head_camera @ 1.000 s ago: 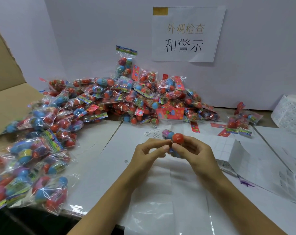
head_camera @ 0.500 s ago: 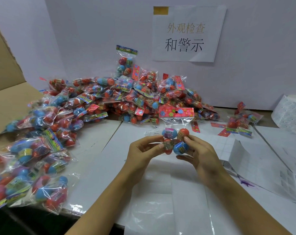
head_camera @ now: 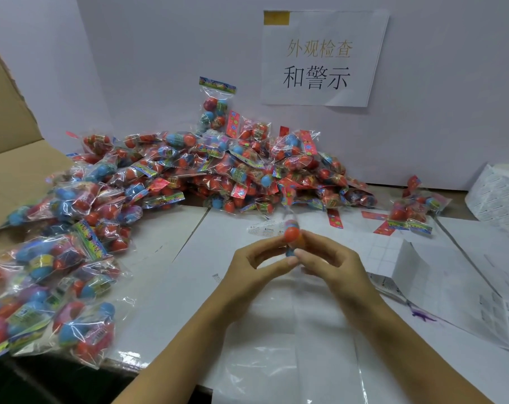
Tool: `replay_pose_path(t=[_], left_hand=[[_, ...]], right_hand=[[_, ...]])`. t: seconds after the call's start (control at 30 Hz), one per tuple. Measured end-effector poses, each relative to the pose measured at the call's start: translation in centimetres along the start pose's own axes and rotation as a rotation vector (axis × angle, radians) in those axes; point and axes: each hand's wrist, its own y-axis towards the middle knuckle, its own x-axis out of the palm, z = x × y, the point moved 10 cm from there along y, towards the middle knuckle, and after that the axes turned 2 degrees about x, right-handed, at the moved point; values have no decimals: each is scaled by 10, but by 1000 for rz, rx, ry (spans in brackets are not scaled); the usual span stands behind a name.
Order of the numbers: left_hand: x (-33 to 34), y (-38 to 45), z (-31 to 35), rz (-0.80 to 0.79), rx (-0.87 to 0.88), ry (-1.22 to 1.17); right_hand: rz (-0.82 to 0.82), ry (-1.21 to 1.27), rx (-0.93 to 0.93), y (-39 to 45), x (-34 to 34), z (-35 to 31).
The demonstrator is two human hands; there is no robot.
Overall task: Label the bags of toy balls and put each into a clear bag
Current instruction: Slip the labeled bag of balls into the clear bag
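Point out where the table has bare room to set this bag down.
Free: the white sheet between the left heap of bags and the left hand. Crowded: the back pile along the wall, and label sheets beyond the right hand.

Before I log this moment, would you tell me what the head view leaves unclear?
- Held bag of balls: motion-blurred, partly hidden by the left hand and right hand; any label cannot be seen.
- Label roll: cut off by the right edge.
- Label sheets: print too small to read.
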Motion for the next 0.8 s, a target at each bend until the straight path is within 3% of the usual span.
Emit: replay_pose_path(t=[0.23, 0.3, 0.4, 0.47, 0.53, 0.63, 0.8], left_hand=[[-17, 3, -1, 93, -5, -158], [-19, 5, -7, 124, -57, -205], [-16, 6, -11, 120, -130, -336], [-10, 6, -10, 74, -154, -417], [-4, 6, -11, 33, -169, -455], [2, 5, -11, -27, -174, -378], [9, -1, -14, -97, -162, -191]], right_hand=[[-91, -58, -31, 1, 6, -8], [-39, -50, -44, 1, 1, -9], [184, -94, -51, 1, -20, -9], [209, -156, 64, 1, -25, -1], [80, -210, 201, 2, -16, 12], [-47, -234, 224, 0, -1, 17], [16, -151, 136, 1, -7, 9]])
